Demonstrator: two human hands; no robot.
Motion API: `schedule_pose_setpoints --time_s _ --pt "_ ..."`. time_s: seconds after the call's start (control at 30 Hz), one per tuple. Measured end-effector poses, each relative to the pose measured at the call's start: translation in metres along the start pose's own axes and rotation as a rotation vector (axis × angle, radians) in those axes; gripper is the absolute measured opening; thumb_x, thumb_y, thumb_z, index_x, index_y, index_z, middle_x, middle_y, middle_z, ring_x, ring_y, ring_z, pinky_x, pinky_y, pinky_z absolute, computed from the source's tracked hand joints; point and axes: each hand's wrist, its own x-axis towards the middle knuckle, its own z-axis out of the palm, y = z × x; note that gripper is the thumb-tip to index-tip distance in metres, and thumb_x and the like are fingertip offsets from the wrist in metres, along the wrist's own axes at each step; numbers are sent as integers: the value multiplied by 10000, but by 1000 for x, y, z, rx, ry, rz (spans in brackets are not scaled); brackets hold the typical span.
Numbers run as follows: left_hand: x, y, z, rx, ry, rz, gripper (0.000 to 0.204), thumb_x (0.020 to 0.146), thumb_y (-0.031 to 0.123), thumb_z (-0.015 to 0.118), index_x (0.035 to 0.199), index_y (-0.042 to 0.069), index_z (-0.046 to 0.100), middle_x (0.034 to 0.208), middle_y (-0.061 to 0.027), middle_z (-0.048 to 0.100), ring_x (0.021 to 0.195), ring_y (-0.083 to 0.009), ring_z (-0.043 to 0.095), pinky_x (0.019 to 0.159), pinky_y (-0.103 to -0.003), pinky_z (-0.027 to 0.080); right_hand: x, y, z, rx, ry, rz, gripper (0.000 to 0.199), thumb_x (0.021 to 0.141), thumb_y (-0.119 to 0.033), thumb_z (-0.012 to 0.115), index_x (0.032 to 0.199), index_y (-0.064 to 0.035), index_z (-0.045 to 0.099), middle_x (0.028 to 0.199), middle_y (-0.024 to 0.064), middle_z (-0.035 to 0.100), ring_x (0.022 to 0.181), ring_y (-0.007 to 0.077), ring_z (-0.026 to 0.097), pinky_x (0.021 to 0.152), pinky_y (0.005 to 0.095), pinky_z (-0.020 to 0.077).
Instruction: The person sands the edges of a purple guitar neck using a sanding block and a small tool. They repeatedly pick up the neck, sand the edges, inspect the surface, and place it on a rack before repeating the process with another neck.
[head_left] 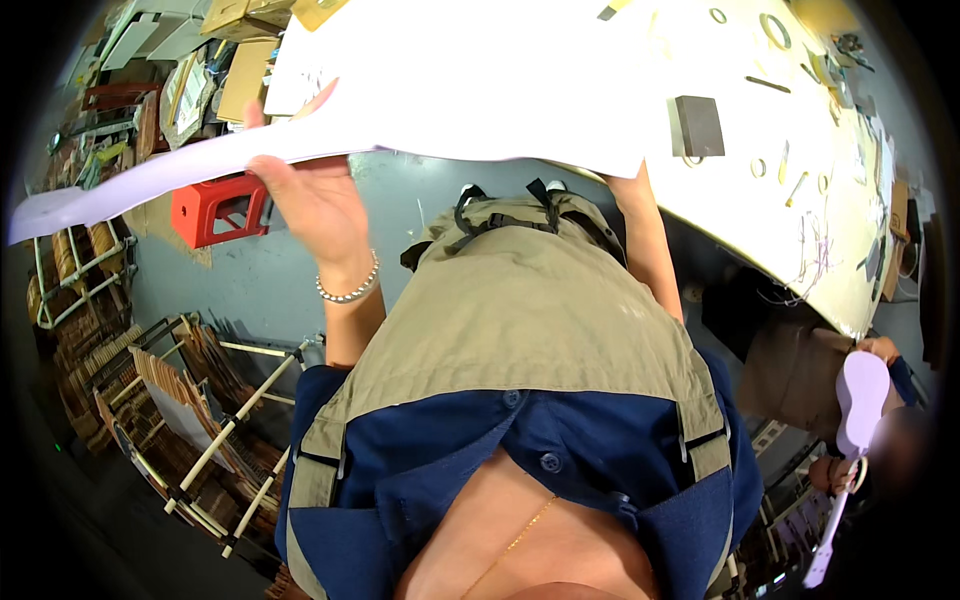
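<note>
A pale lilac ukulele [150, 175] stretches in from the far left, close to the camera. Its headstock end shows clearly, while glare washes the rest out to white, so I cannot trace its outline there. My left hand [315, 195], with a beaded bracelet at the wrist, grips the neck, thumb on the near side and fingertips showing past the far edge. My right hand [628, 182] reaches up at the right of the white area. Its fingers are lost behind the white edge.
A cream worktable [740, 205] bears a dark block [698, 127], tape rolls [774, 31] and small tools. At right a co-worker holds another lilac ukulele [862, 400]. A red stool [218, 210] and pipe racks [225, 430] with wooden parts stand at left.
</note>
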Motion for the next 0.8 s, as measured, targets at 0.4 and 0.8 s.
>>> schedule_pose_setpoints --time_s 0.4,0.8 --pt "6 -50 -69 -212 363 -271 590 984 448 347 1292 -55 365 1209 -174 530 1130 -259 522 968 -393 414 -17 -59 26 -351 -58 -201 906 620 -56 821 1389 -72 344 1261 139 542 1177 275 524 970 335 422" --pt "-20 -174 -149 82 -16 -715 417 914 303 499 1226 26 502 1221 -113 559 1095 -226 543 969 -370 435 -24 -111 50 -271 -267 -692 1126 559 -396 852 1455 -99 239 1364 129 453 1240 318 413 1055 421 303"
